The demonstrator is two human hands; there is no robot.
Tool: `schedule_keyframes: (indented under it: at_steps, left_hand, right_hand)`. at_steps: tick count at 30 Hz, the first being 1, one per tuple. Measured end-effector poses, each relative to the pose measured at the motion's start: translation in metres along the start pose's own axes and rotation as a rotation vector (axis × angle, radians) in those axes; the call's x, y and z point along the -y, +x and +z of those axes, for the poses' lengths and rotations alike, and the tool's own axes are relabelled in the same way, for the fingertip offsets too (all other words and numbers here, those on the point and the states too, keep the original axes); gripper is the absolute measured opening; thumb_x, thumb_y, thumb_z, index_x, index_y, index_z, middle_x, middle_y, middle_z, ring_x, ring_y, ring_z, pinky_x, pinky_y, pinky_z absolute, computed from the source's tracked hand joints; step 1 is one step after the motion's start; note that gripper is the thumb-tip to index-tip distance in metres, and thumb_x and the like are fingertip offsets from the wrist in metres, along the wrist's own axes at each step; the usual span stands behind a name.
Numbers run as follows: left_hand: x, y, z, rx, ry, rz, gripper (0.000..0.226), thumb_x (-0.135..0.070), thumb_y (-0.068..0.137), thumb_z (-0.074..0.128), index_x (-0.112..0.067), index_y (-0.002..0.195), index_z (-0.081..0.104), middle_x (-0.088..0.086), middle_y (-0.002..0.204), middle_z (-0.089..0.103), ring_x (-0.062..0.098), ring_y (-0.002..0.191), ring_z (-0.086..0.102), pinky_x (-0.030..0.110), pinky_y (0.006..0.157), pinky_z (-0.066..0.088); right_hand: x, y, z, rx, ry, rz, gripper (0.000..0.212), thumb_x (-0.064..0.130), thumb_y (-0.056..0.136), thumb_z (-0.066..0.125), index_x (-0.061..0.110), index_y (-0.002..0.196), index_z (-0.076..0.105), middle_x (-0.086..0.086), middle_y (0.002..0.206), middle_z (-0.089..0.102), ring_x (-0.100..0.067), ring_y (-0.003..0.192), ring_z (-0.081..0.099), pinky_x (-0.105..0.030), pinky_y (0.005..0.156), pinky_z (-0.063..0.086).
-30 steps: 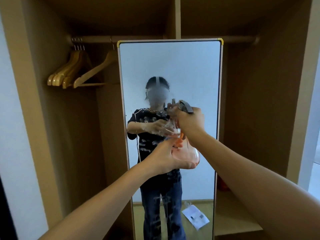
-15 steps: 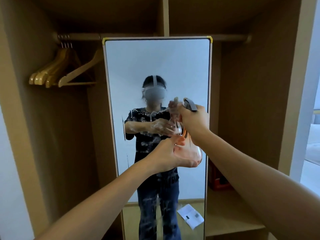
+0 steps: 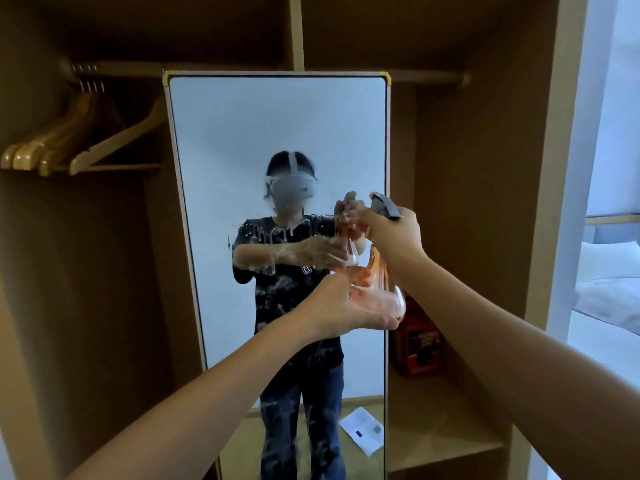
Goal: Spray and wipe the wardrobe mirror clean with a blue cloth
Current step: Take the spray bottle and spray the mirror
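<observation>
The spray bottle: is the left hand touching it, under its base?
Touching. The head view shows the left hand cupping the base of the spray bottle, with no gap between them, while the right hand grips its neck.

Spray bottle (image 3: 381,285) before wet mirror (image 3: 277,140)

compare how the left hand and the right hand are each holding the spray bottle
The left hand sits low, cupping the wide base of the spray bottle from underneath; the right hand sits high, wrapped round its neck just below the grey nozzle. The left hand supports the weight with its palm turned up, while the right hand grips at the trigger end. Both touch the same bottle, held upright in front of the mirror, which already carries dripping foam.
</observation>
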State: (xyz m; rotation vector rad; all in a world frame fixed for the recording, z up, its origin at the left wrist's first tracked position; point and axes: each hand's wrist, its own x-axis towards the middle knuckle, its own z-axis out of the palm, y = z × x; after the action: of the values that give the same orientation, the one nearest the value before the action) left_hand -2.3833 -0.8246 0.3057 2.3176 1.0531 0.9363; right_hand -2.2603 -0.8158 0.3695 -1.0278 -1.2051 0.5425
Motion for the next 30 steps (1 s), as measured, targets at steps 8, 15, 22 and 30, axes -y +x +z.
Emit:
schedule_keyframes:
  at_steps: [8,15,22,30]
  left_hand:
    - [-0.003,0.01,0.019,0.039,-0.001,0.014,0.079,-0.048,0.06,0.086,-0.021,0.125,0.05,-0.004,0.117,0.057,0.012,0.109,0.058,0.038,0.095,0.052]
    - [0.002,0.008,0.032,0.081,0.003,-0.031,0.076,-0.039,0.064,0.088,-0.018,0.125,0.049,-0.003,0.115,0.058,0.011,0.103,0.059,0.029,0.09,0.053]
    - [0.017,-0.009,0.047,0.125,-0.106,-0.109,0.071,-0.027,0.066,0.089,-0.014,0.124,0.05,0.0,0.118,0.058,0.013,0.102,0.059,0.022,0.085,0.053]
    - [0.031,-0.023,0.058,0.094,-0.177,-0.13,0.076,-0.024,0.069,0.085,-0.014,0.133,0.046,-0.008,0.114,0.053,0.007,0.102,0.053,0.004,0.076,0.043]
  right_hand:
    - [-0.011,0.006,-0.013,-0.068,-0.046,-0.002,0.036,0.025,0.092,0.066,0.019,0.061,0.049,0.002,0.06,0.053,-0.011,0.055,0.053,-0.023,0.057,0.047]
    - [-0.026,0.001,-0.018,-0.01,-0.107,0.001,0.021,0.018,0.091,0.064,0.013,0.07,0.062,0.0,0.064,0.062,-0.006,0.052,0.055,-0.017,0.051,0.046]
    - [-0.054,-0.014,-0.016,0.073,-0.077,0.061,0.014,0.017,0.088,0.066,0.004,0.085,0.068,-0.016,0.079,0.066,-0.018,0.068,0.057,-0.027,0.065,0.048]
    - [-0.069,-0.025,-0.003,-0.006,-0.145,0.074,0.027,0.032,0.092,0.065,0.01,0.076,0.066,-0.01,0.07,0.066,-0.017,0.06,0.061,-0.028,0.059,0.053]
